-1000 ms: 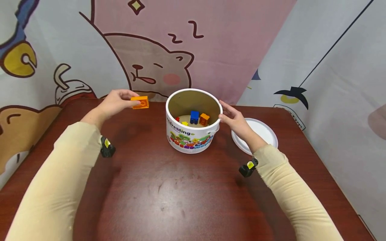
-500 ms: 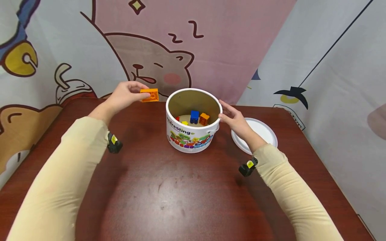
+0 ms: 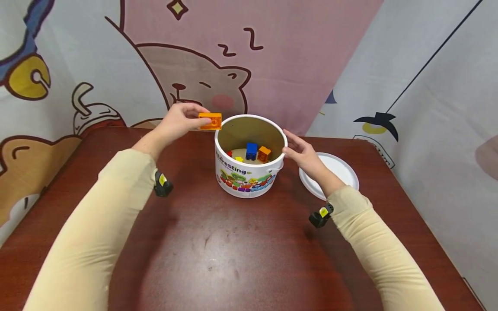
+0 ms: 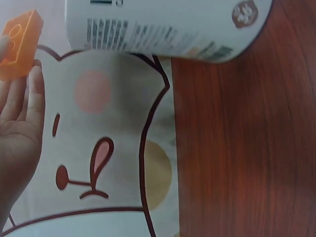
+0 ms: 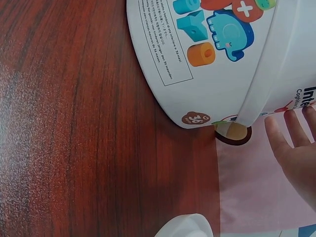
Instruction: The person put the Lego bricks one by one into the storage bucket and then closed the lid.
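Note:
My left hand (image 3: 177, 124) pinches an orange building block (image 3: 210, 121) between thumb and fingers, its hollow underside facing the head camera. The block is held in the air at the left rim of a white bucket (image 3: 245, 183). In the left wrist view the orange block (image 4: 22, 44) is beside the bucket wall (image 4: 163, 24). My right hand (image 3: 305, 157) rests against the bucket's right side near the rim, fingers fairly straight. Inside the bucket lie a blue block (image 3: 251, 151), another orange block (image 3: 264, 153), a yellow block (image 3: 239, 159) and a partly hidden red one (image 3: 229, 153).
A round white lid (image 3: 342, 170) lies on the brown table (image 3: 218, 250), right of the bucket and partly behind the right forearm. Behind the table hangs a cartoon-printed cloth (image 3: 295, 52). The bucket's handle (image 3: 278, 167) hangs at its right side.
My left hand has moved right and slightly up, bringing the orange block from well left of the bucket to its left rim. The right hand and the bucket have stayed in place.

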Demonstrator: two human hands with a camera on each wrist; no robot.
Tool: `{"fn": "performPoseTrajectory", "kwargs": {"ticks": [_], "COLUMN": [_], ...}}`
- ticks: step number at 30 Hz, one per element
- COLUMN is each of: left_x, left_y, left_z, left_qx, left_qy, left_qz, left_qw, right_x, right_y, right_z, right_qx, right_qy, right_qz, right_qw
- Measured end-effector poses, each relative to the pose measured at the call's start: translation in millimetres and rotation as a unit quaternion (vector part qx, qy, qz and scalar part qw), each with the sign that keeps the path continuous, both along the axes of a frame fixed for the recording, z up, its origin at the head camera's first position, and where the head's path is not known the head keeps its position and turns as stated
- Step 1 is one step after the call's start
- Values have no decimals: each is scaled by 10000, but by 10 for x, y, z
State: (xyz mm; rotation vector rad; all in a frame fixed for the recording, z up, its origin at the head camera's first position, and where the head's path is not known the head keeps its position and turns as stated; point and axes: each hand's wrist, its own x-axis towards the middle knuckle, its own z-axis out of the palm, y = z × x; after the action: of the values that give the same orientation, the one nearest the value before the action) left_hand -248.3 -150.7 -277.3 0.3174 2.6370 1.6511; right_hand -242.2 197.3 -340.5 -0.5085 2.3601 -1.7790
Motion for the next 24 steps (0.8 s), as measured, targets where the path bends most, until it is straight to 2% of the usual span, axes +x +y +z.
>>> {"fn": "performPoseTrajectory", "kwargs": {"ticks": [6,16,24], "left_x": [3,27,33], "left_y": [201,446,530], "left_z": [36,58,56], "left_qx": [200,-28,310], "left_qy": [4,-44,-43], "left_qz": [-320,-548,-820], "left_qw": [9993,9985,9961], "right_x": [-5,10,11], "right_y": [12,11,3], "right_z": [-5,4,13], "right_qx": [-34,-19,-36], "right_qy": [-12,38,-38], "right_qz": [0,5,-13], "right_qw": [10000,10000,10000]}}
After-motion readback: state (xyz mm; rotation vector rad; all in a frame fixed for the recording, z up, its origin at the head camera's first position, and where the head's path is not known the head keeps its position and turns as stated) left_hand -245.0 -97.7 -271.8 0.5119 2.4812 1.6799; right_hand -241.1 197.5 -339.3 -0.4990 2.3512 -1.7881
